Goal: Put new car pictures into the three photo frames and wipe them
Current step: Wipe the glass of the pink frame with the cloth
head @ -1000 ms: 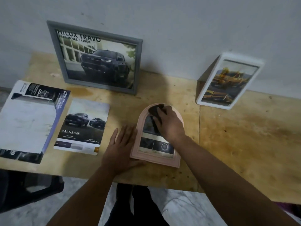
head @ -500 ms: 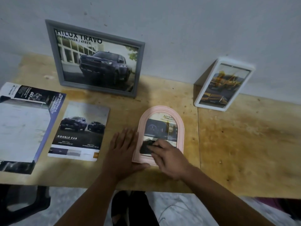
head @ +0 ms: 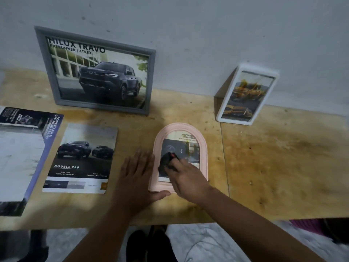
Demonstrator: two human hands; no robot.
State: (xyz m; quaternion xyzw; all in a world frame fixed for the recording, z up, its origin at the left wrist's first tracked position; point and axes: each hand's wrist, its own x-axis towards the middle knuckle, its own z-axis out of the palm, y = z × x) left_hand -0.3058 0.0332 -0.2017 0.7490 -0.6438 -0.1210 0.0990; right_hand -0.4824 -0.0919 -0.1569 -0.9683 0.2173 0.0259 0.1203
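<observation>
Pink and arched, the plastic photo frame [head: 180,157] lies flat near the front edge of the pale wooden table [head: 283,157]. My left hand [head: 138,176] is spread flat, bracing its left rim; my right hand [head: 186,178] pinches a small dark cloth [head: 167,161] against the glass. If I push hard, I judge the frame could skid toward that edge. Its long axis runs away from me, arch pointing at the wall, between the grey-framed truck picture [head: 98,74] and the white-framed yellow one [head: 245,97].
</observation>
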